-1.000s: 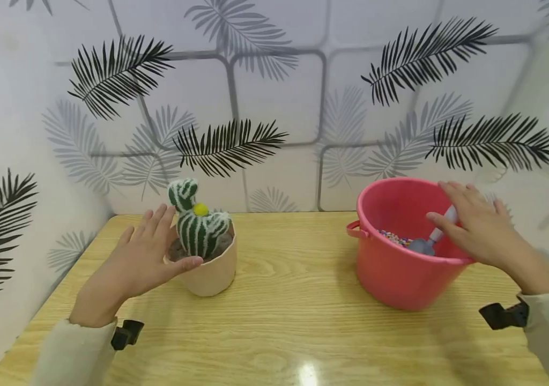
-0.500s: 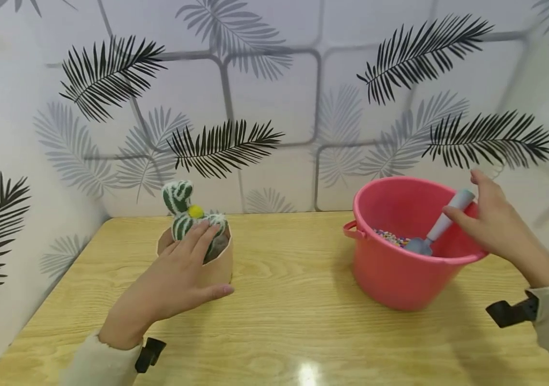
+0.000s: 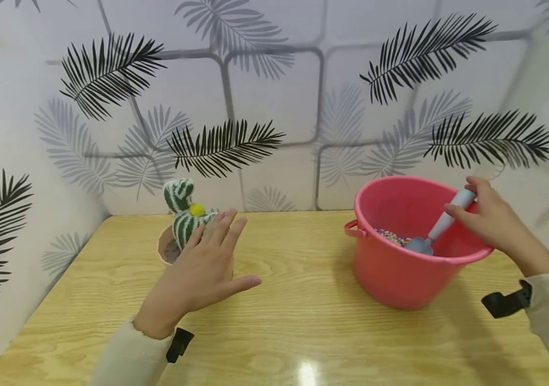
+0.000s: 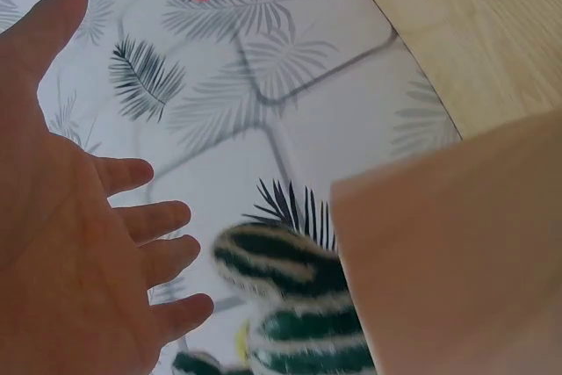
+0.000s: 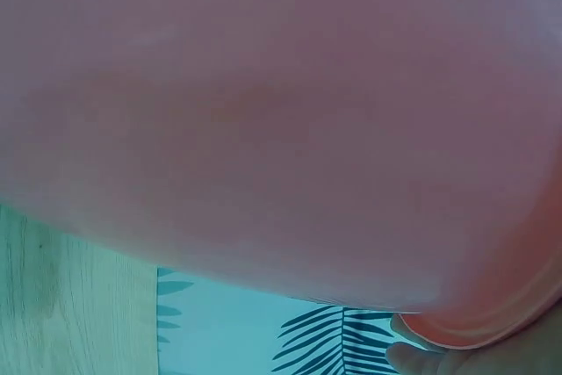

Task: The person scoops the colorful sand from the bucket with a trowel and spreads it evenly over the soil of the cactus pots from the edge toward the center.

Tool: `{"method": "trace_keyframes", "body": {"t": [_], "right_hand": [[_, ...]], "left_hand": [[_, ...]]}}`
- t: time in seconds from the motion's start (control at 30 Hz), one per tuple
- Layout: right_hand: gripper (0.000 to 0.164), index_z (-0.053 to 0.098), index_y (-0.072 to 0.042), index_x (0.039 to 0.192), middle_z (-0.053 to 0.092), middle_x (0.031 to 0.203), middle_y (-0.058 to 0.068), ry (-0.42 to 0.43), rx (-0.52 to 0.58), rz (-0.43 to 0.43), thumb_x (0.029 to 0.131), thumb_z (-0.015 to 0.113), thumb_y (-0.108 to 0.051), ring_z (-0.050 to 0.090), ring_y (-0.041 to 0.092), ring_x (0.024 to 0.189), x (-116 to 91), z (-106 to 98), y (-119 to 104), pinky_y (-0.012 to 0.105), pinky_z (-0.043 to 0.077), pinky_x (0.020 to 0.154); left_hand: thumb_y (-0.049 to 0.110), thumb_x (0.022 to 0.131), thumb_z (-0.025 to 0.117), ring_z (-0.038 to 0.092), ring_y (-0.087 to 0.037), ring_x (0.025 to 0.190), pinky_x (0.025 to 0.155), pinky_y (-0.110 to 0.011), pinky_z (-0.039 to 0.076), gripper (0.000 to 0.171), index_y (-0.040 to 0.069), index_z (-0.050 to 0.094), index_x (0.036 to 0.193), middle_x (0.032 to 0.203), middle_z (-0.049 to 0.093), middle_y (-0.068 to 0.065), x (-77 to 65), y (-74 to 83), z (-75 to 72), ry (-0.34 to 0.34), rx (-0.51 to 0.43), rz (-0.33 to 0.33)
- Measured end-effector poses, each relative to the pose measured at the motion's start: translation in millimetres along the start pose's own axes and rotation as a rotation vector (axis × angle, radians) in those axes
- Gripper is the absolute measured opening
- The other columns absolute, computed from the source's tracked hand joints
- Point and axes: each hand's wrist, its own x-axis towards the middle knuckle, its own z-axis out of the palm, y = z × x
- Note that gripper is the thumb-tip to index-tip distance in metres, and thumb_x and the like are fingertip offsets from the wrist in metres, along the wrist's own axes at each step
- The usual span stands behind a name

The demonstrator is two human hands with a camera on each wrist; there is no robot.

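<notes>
Head view shows your left hand (image 3: 199,279) released, its fingers (image 3: 235,235) straight and spread in front of a green-and-white knitted cactus (image 3: 186,224) in a beige pot (image 4: 457,261). Your right hand (image 3: 494,217) grasps a grey scoop (image 3: 440,225) by its pale handle; below those fingers, it leans inside a pink plastic bucket (image 3: 400,284) holding multicoloured beads (image 3: 391,237) on the wood-grain worktop (image 3: 294,305).

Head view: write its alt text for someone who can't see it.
A person's right hand holds a scoop in a pink bucket containing small multicoloured pieces. The left hand, spread open, partly hides a potted, knitted-looking cactus. Bucket and cactus stand on a wooden table before a leaf-patterned wall.
</notes>
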Motion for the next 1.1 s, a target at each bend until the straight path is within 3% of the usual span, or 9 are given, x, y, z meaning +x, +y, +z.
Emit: {"method": "trace_keyframes", "body": {"t": [0.3,0.5,0.7,0.87,0.97,1.1], "right_hand": [[0.070,0.021,0.015,0.141,0.038,0.129,0.038,0.000,-0.023,0.029,0.097,0.050,-0.031,0.042,0.053,0.110,2.7,0.7,-3.2,0.065,0.042,0.089],[0.062,0.029,0.012,0.138,0.042,0.127,0.037,0.079,-0.019,0.038,0.095,0.052,-0.025,0.045,0.054,0.109,0.6,1.4,-11.9,0.065,0.045,0.086],[0.054,0.037,0.009,0.133,0.049,0.118,0.034,0.137,-0.017,0.017,0.093,0.058,-0.021,0.050,0.050,0.103,-3.1,4.5,-22.6,0.061,0.050,0.081],[0.048,0.042,0.008,0.128,0.053,0.112,0.031,0.116,0.023,0.013,0.093,0.058,-0.020,0.055,0.044,0.096,-4.2,8.8,-29.7,0.051,0.053,0.076],[0.045,0.045,0.006,0.126,0.055,0.110,0.027,0.067,0.098,0.044,0.093,0.057,-0.023,0.057,0.034,0.090,-2.1,11.7,-34.6,0.033,0.053,0.070],[0.035,0.051,0.002,0.117,0.064,0.095,0.003,-0.020,0.367,0.110,0.094,0.059,-0.023,0.062,0.011,0.080,0.8,13.8,-37.0,0.018,0.053,0.069]], "left_hand": [[0.063,0.088,0.051,0.011,-0.030,0.148,0.118,-0.052,0.013,0.093,0.008,0.013,0.153,0.159,0.014,-0.014,37.8,13.8,5.0,-0.025,-0.017,0.038],[0.062,0.091,0.047,0.003,-0.031,0.148,0.118,-0.052,0.011,0.090,0.008,0.013,0.154,0.160,0.005,-0.014,67.0,30.3,9.7,-0.040,-0.033,0.027],[0.061,0.093,0.043,-0.001,-0.030,0.148,0.119,-0.049,0.009,0.087,0.008,0.011,0.154,0.161,0.003,-0.013,95.7,50.9,26.0,-0.038,-0.073,0.013],[0.055,0.096,0.042,0.010,-0.031,0.148,0.119,-0.047,0.015,0.082,0.005,0.010,0.153,0.159,0.011,-0.015,116.4,71.0,39.8,-0.012,-0.266,0.069],[0.050,0.098,0.043,0.018,-0.029,0.146,0.117,-0.045,0.023,0.079,0.006,0.008,0.153,0.158,0.014,-0.013,126.2,81.7,47.1,0.001,-0.460,0.083],[0.048,0.098,0.042,0.020,-0.026,0.145,0.116,-0.044,0.025,0.078,0.008,0.003,0.153,0.158,0.012,-0.010,137.5,95.0,57.1,0.004,-0.728,0.051]]}}
